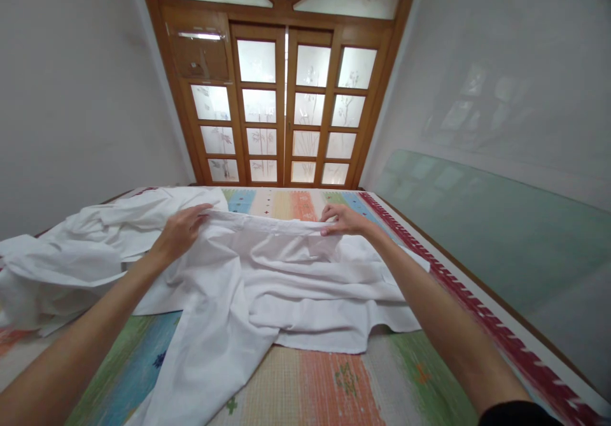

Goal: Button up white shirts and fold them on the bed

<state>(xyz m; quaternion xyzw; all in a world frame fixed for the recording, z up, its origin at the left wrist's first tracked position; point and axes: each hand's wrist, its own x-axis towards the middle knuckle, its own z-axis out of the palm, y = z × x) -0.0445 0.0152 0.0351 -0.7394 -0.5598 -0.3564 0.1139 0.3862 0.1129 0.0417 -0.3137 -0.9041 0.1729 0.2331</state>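
A white shirt (296, 286) lies rumpled across the bed, one sleeve hanging toward me at the lower left. My left hand (180, 234) pinches its far edge on the left. At the right end of that same edge, my right hand (347, 220) grips the cloth between thumb and fingers. Between both hands the edge is drawn nearly straight and slightly raised. More white cloth (90, 248) lies in loose folds beside my left forearm; I cannot tell whether it is a separate garment.
A striped, multicoloured bedspread (329, 381) with a dark red border (477, 305) covers the bed. A pale green headboard-like panel (501, 222) stands along the right wall. Wooden doors with frosted panes (261, 104) are beyond the bed's far end.
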